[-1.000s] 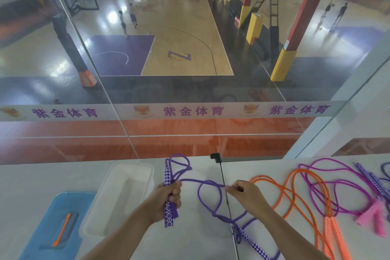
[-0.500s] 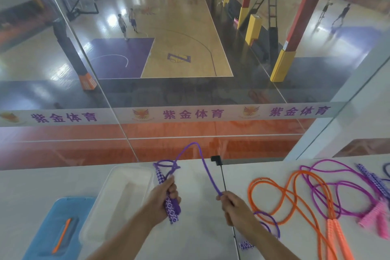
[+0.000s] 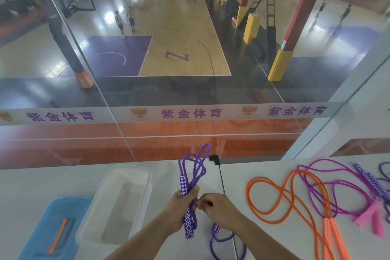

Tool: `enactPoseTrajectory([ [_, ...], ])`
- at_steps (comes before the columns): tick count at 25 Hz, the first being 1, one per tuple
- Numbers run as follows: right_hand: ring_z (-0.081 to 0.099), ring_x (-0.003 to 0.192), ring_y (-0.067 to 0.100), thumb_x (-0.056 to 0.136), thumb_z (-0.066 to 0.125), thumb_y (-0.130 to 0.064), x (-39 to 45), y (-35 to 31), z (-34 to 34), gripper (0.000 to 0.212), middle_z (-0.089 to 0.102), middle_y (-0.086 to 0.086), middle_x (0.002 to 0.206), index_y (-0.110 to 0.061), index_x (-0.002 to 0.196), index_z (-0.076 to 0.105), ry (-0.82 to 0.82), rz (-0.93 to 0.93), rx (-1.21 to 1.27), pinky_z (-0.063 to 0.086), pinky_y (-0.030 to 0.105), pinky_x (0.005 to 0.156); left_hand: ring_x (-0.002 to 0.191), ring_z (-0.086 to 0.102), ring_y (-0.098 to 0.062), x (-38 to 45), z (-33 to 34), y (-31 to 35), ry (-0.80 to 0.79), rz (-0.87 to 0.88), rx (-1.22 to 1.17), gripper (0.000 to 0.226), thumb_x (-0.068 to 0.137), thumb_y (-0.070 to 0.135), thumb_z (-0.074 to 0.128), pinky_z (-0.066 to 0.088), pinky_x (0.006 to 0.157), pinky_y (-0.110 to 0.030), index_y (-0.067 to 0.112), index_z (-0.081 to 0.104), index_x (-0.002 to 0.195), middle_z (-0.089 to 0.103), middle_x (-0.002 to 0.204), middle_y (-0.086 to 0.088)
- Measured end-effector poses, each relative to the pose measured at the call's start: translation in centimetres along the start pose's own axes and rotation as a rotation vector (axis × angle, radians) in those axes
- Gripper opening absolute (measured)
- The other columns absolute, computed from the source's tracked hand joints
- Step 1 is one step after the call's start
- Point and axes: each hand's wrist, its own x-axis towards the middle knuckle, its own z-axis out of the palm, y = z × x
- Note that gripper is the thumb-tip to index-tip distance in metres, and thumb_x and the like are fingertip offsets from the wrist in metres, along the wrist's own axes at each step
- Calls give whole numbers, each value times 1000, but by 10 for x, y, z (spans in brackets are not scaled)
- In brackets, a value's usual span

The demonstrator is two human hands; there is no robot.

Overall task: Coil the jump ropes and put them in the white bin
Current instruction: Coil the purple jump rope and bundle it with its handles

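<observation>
My left hand point(image 3: 181, 209) grips a purple jump rope point(image 3: 195, 167) by its checkered handle, with several loops standing up above the fist. My right hand point(image 3: 219, 209) pinches the same rope right beside the left hand. The rope's tail and second checkered handle point(image 3: 215, 232) lie on the table under my right wrist. The white bin point(image 3: 126, 177) stands just left of my hands and has nothing in it.
An orange rope point(image 3: 282, 194) lies spread out on the white table to the right, with a magenta rope with pink handles point(image 3: 371, 217) and another purple rope point(image 3: 367, 177) beyond it. A blue lid point(image 3: 42, 228) holding an orange stick point(image 3: 58, 236) lies at the near left. A glass wall stands behind the table.
My right hand has drawn the rope across to my left hand, adding another loop to the bundle. The loose length on the table has shrunk to a short tail with the second handle.
</observation>
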Motion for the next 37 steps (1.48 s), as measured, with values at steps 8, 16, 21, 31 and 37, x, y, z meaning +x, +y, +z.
enactPoseTrajectory([
  [8,54,68,6,99,53,-36,-18,41,-34,24,65,-6,78,-26,84,69,-48,64,50,42,21,66,41,51,-14,32,-51,48,127,109,-493,17,98,8,55,54,51,-32,9,50,81,46,54,-2],
  [16,52,65,0,98,59,-36,-33,49,-63,17,66,-6,74,-29,90,73,13,-19,70,41,17,65,41,41,-17,20,-72,52,51,7,0,34,87,26,74,46,49,-32,13,47,71,39,55,-4],
  [21,46,56,0,100,57,-31,-16,9,-49,18,58,-13,64,-22,95,72,101,-106,149,36,14,57,47,44,-17,-5,-18,17,-231,-7,270,26,87,26,78,52,59,-36,10,58,80,45,56,-6],
  [31,56,55,-12,102,54,-28,1,-12,-31,21,66,-18,70,-19,100,73,252,-25,221,40,8,57,49,35,-16,-19,12,-9,-133,-211,-84,24,91,15,72,46,55,-32,-1,69,109,35,59,-4],
  [37,51,54,1,98,59,-32,4,4,-32,17,65,-9,71,-23,93,72,320,-36,128,37,13,52,68,64,-26,-18,0,-7,-81,-215,-91,24,89,11,73,54,69,-39,-4,63,104,67,80,-16],
])
